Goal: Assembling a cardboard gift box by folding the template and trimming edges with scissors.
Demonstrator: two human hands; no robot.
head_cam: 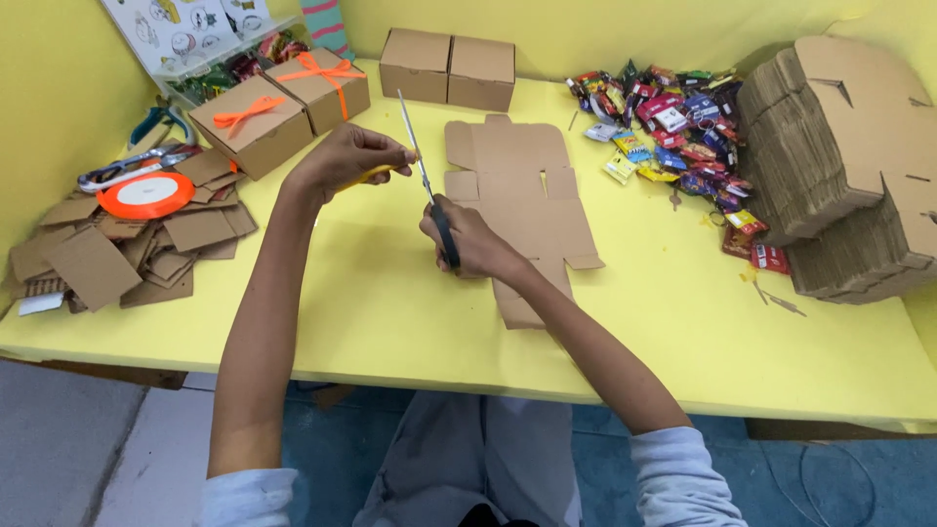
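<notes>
Scissors (429,190), ribbon (366,177), flat carton (522,200), candy (673,127)

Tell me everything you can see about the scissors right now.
The scissors have long, thin silvery blades pointing up and away, and a dark handle hidden in the right hand. They are held off the yellow table, tilted slightly left. The left hand pinches something orange beside the blades, near the flat cardboard blank.

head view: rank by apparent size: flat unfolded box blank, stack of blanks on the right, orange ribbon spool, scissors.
1. stack of blanks, largest
2. flat box blank
3. scissors and orange ribbon spool: the scissors are longer but thin and partly hidden by the right hand, so their order is unsure
</notes>
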